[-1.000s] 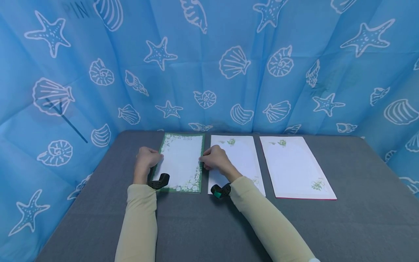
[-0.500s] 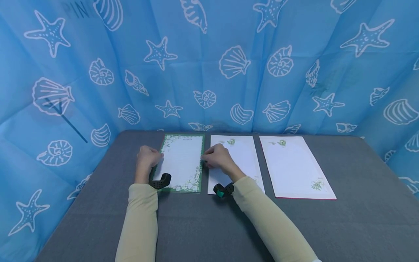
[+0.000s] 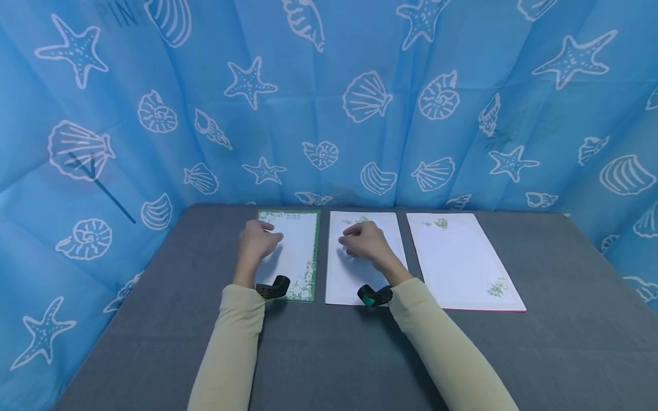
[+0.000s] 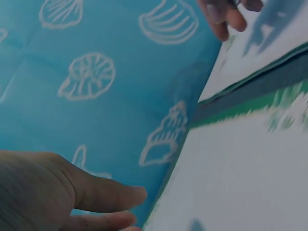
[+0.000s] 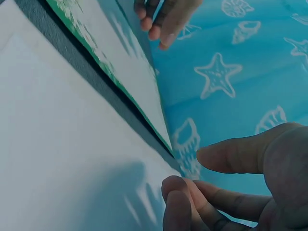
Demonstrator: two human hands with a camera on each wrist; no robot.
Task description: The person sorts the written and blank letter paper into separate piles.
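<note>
My left hand (image 3: 257, 241) hovers over the left part of the green-bordered sheet (image 3: 295, 251), its fingers loosely bent and nothing between them. In the left wrist view the thumb (image 4: 110, 192) stands apart from the fingers below it. My right hand (image 3: 369, 244) hangs above the middle white sheet (image 3: 341, 285), which has a small green plant print near its top. In the right wrist view a gap shows between thumb (image 5: 236, 153) and fingers, and the hand's shadow falls on the white paper. The left hand hides part of the bordered sheet's left edge.
To the right lies another white sheet (image 3: 462, 262) with green plant prints and a red edge along its bottom. All the sheets rest on a grey cloth-covered table (image 3: 319, 359). A blue curtain (image 3: 329, 114) with shells and starfish hangs behind it.
Both hands have let go of the green-bordered sheet's side edges and lifted. They have shifted right, the left over that sheet and the right over the middle one. The sheet lies flat.
</note>
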